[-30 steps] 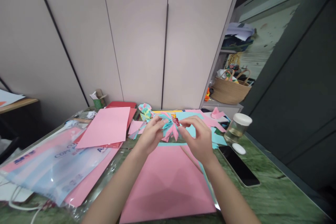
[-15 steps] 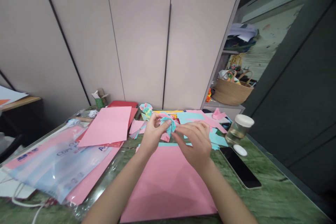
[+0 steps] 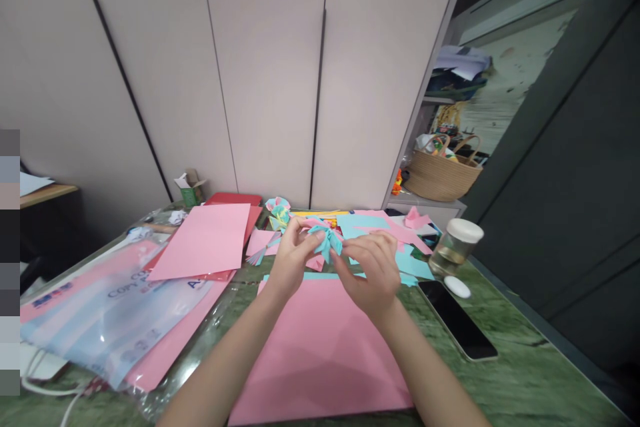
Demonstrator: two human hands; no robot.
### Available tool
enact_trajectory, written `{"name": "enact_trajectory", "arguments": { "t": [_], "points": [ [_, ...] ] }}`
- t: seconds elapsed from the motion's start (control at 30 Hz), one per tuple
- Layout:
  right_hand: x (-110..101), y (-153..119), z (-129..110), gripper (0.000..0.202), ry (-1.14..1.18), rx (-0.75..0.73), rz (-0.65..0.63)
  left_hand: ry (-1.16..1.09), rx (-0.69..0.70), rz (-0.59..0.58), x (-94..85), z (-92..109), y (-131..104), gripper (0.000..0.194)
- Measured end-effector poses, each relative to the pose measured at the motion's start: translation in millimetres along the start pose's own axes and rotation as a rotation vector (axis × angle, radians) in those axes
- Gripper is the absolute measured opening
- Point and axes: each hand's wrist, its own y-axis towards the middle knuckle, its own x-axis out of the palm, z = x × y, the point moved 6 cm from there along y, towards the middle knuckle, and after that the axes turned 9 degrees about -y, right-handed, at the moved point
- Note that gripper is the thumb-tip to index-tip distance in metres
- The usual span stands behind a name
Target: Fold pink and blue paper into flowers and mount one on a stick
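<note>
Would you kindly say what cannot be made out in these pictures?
In the head view:
Folded paper, gripped edge: hidden by the left hand.
Right hand, pinching or merely touching it: too small to tell.
Basket, contents: partly hidden by its wall.
White cable, further run: cut off by the bottom edge.

Just beyond the far edge of the large pink sheet (image 3: 325, 353), the paper flower (image 3: 329, 241) now presents a mostly blue front, where a second ago pink and blue petals fanned together. Over that edge of the sheet, the right hand (image 3: 371, 272) sits lower, its fingertips shifted down toward the flower's lower right.
</note>
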Motion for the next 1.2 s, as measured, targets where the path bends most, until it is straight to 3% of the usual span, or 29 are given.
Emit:
{"name": "enact_trajectory", "arguments": {
  "t": [0.17, 0.33, 0.47, 0.57, 0.63, 0.73, 0.83, 1.2],
  "points": [
    [2, 1, 9, 0.019, 0.160, 0.108, -0.047, 0.065, -0.065, -0.028, -1.1, -3, 1, 0.024],
    [8, 7, 28, 0.009, 0.374, 0.307, -0.314, 0.337, -0.148, -0.187, -2.2, 0, 3, 0.024],
    [16, 5, 39, 0.006, 0.548, 0.438, -0.584, 0.665, 0.071, -0.157, -3.8, 17, 5, 0.024],
    [19, 3, 41, 0.007, 0.635, 0.447, -0.670, 0.731, 0.311, -0.096, 1.3, 34, -1, 0.026],
    [18, 3, 38, 0.007, 0.669, 0.410, -0.702, 0.742, 0.428, -0.144, 9.8, 41, -9, 0.024],
    [14, 5, 33, 0.007, 0.659, 0.335, -0.720, 0.808, 0.413, -0.292, 21.9, 42, -17, 0.007],
    [7, 9, 30, 0.006, 0.608, 0.268, -0.695, 0.843, 0.361, -0.370, 25.9, 42, -20, 0.006],
    [-12, 20, 14, 0.010, 0.424, 0.032, -0.519, 0.871, 0.495, -0.353, 32.4, 54, -28, 0.010]
  ]
}}
